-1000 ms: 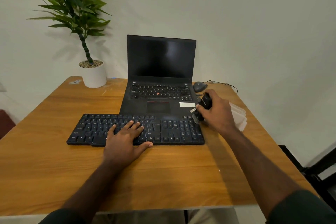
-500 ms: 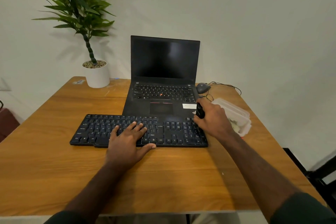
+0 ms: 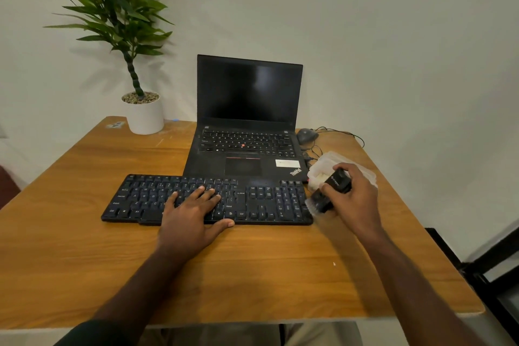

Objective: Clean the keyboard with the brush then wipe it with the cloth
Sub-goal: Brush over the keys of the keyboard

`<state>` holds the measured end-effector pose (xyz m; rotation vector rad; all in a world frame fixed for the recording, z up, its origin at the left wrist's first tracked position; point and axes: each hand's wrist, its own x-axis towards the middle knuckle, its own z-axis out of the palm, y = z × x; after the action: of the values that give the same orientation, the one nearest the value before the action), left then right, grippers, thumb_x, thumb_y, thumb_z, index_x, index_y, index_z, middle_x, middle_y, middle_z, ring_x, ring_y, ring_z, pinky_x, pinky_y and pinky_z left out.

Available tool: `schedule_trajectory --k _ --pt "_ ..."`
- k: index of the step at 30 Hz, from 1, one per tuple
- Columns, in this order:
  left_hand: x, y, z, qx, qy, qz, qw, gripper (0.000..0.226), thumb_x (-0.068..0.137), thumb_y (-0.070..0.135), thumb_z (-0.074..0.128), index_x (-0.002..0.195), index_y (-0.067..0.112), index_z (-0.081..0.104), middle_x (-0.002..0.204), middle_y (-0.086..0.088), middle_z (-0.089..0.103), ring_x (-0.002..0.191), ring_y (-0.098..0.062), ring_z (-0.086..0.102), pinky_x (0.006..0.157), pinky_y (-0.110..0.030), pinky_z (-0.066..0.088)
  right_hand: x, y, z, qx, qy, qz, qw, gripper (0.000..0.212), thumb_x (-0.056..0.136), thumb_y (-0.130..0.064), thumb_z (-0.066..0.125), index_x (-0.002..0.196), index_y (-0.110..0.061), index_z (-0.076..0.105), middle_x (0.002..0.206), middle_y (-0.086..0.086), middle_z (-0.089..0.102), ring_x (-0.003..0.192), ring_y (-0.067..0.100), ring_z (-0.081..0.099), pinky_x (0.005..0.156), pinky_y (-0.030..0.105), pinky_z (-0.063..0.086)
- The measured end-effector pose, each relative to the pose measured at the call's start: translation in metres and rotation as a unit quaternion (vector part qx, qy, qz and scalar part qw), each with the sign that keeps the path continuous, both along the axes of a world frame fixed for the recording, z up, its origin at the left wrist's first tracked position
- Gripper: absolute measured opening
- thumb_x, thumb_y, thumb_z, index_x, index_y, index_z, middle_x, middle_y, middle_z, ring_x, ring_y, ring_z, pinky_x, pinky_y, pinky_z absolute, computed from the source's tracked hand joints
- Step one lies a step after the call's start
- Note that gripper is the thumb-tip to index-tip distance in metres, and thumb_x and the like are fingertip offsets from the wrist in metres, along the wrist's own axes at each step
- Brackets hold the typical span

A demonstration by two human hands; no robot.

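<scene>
Keyboard [image 3: 261, 199] lies on the table [image 3: 252, 275] before the laptop [image 3: 248, 126]. Left hand [image 3: 191, 219] rests flat on its keys, fingers straight. Right hand [image 3: 352, 199] grips the brush [image 3: 330, 191] beside its right end.

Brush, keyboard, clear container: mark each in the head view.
brush [image 3: 334, 187], head view, on its black body, gripped by the right hand [image 3: 355, 199].
keyboard [image 3: 269, 199], head view, on the keys by the numpad.
clear container [image 3: 323, 168], head view, on its left wall.
</scene>
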<state>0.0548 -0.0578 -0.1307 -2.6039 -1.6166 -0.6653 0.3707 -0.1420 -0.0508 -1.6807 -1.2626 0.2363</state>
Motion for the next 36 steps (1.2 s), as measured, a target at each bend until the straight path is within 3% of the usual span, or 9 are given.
schedule_trajectory --k 3,6,13,18,24,28,30,33,36 --pt "0.0 0.001 0.0 0.003 -0.003 -0.004 1.0 0.096 0.076 0.092 0.016 0.136 0.03 0.059 0.145 0.007 0.054 0.142 -0.013 0.04 0.117 -0.057 0.021 -0.013 -0.005 -0.021 0.004 -0.04 -0.013 0.999 0.048 0.086 -0.021 0.078 0.129 -0.026 0.056 0.113 -0.007 0.066 0.106 0.012 0.064 0.082 0.031 0.059" --pt "0.0 0.002 0.0 -0.001 -0.008 -0.005 1.0 0.094 0.076 0.091 0.02 0.137 0.03 0.058 0.146 0.007 0.053 0.142 -0.013 0.039 0.118 -0.057 0.02 -0.026 -0.01 -0.033 0.029 -0.075 -0.015 0.997 0.052 0.088 -0.023 0.076 0.134 -0.02 0.054 0.116 0.001 0.067 0.104 0.014 0.066 0.079 0.029 0.061" --pt "0.0 0.002 -0.001 -0.013 -0.016 -0.005 1.0 0.09 0.075 0.09 0.027 0.137 0.032 0.057 0.148 0.009 0.05 0.143 -0.011 0.037 0.118 -0.055 0.015 -0.079 0.0 -0.042 0.052 -0.111 0.032 0.992 0.05 0.089 -0.03 0.074 0.134 -0.023 0.054 0.113 -0.004 0.065 0.099 0.006 0.061 0.081 0.021 0.059" --pt "0.0 0.001 0.002 -0.017 -0.009 -0.003 1.0 0.099 0.072 0.094 0.015 0.139 0.033 0.054 0.15 0.01 0.048 0.144 -0.009 0.034 0.12 -0.054 0.014 -0.077 0.008 -0.036 0.033 -0.082 0.048 0.995 0.051 0.088 -0.029 0.075 0.134 -0.027 0.053 0.111 -0.01 0.06 0.099 0.006 0.062 0.08 0.02 0.058" --pt "0.001 0.001 0.005 -0.026 0.003 -0.001 1.0 0.093 0.075 0.091 0.02 0.141 0.033 0.053 0.151 0.01 0.046 0.145 -0.01 0.032 0.12 -0.054 0.013 -0.033 -0.005 -0.027 0.03 -0.078 -0.017 0.996 0.051 0.088 -0.023 0.076 0.133 -0.024 0.053 0.117 0.0 0.066 0.106 0.014 0.064 0.081 0.031 0.061" --pt "0.001 0.0 0.005 -0.024 0.001 -0.002 1.0 0.093 0.075 0.09 0.022 0.14 0.032 0.053 0.151 0.008 0.047 0.145 -0.011 0.033 0.12 -0.054 0.014 -0.035 -0.003 -0.025 0.04 -0.13 -0.036 0.99 0.049 0.088 -0.026 0.075 0.132 -0.021 0.053 0.11 0.002 0.069 0.1 0.017 0.067 0.078 0.039 0.063" --pt "0.001 -0.001 0.005 -0.025 -0.002 -0.002 1.0 0.093 0.075 0.09 0.022 0.14 0.032 0.054 0.15 0.008 0.047 0.144 -0.011 0.034 0.119 -0.054 0.014 -0.047 0.001 -0.029 0.033 -0.141 -0.005 0.989 0.049 0.089 -0.029 0.074 0.132 -0.022 0.053 0.108 0.002 0.069 0.098 0.015 0.066 0.079 0.032 0.062" --pt "0.001 -0.001 0.006 -0.025 -0.002 -0.002 1.0 0.093 0.075 0.09 0.023 0.14 0.032 0.054 0.15 0.008 0.048 0.144 -0.011 0.034 0.119 -0.054 0.014 -0.072 0.011 -0.031 0.008 -0.131 0.061 0.989 0.051 0.088 -0.03 0.076 0.133 -0.029 0.052 0.109 -0.005 0.065 0.096 0.007 0.062 0.074 0.011 0.052" --pt "0.001 -0.002 0.007 -0.033 0.002 -0.002 0.999 0.094 0.074 0.09 0.022 0.142 0.033 0.051 0.151 0.01 0.046 0.145 -0.009 0.031 0.12 -0.053 0.012 -0.08 0.026 -0.018 0.004 -0.019 0.083 0.996 0.049 0.086 -0.027 0.079 0.129 -0.03 0.056 0.106 -0.01 0.067 0.093 0.005 0.066 0.067 0.007 0.051"
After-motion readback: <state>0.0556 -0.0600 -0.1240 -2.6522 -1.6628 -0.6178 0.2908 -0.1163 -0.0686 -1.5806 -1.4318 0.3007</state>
